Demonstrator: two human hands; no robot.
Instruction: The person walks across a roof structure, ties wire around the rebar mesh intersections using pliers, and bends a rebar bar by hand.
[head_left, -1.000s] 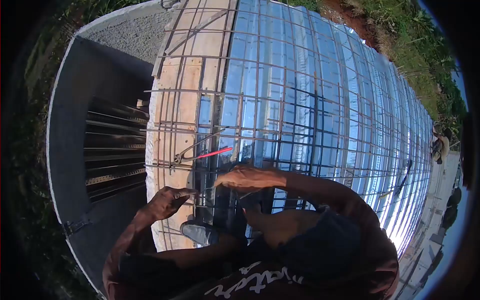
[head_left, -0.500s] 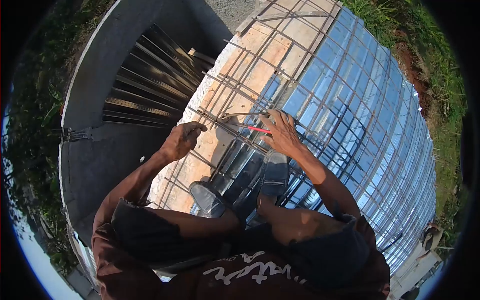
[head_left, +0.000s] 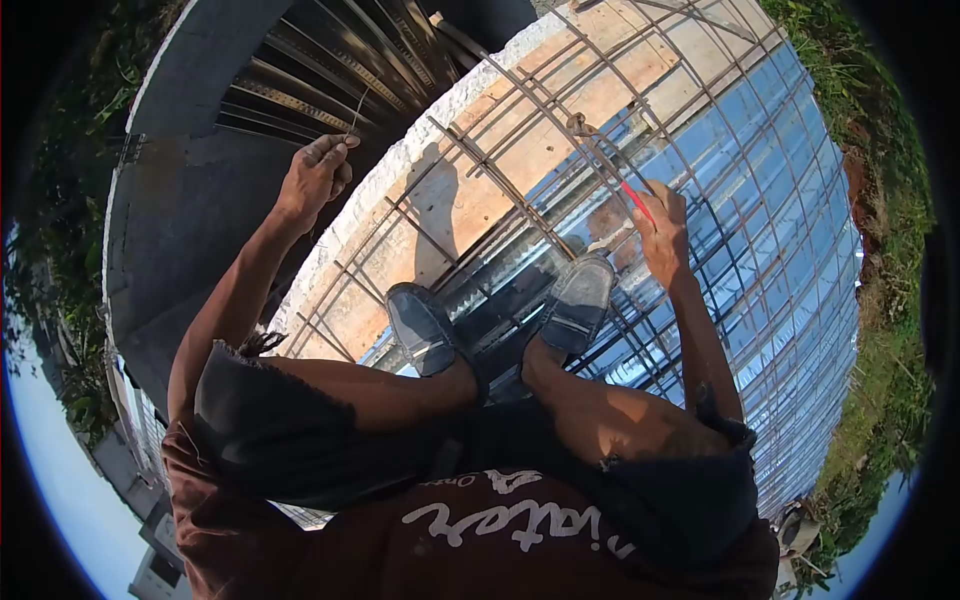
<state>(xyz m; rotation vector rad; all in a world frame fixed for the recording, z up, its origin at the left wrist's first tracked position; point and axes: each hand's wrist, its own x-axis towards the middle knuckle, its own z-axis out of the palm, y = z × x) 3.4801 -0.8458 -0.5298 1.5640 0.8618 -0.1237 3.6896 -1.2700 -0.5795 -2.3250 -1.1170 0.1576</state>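
My left hand [head_left: 316, 183] is raised over the edge of the deck, its fingertips pinching a thin wire [head_left: 357, 112] that sticks upward. On the right, my right hand [head_left: 664, 232] is wrapped round the handles of the pincers [head_left: 622, 182]; one handle shows red. The head of the pincers points up and left, over the rebar grid [head_left: 486, 162]. Beneath the bars lie plywood boards [head_left: 520, 120] and shiny metal decking [head_left: 765, 190].
My two shoes [head_left: 420, 325] stand among the bars below the hands. A rough concrete edge [head_left: 375, 190] runs along the deck's left side. Beyond it is a deep opening with metal panels [head_left: 320, 60] and a curved grey wall [head_left: 160, 200]. Grass and red soil lie at the right.
My right hand has closed on the pincers and lifted them from the bars. My left hand has moved up and left, and the wire now shows in it. The view has turned.
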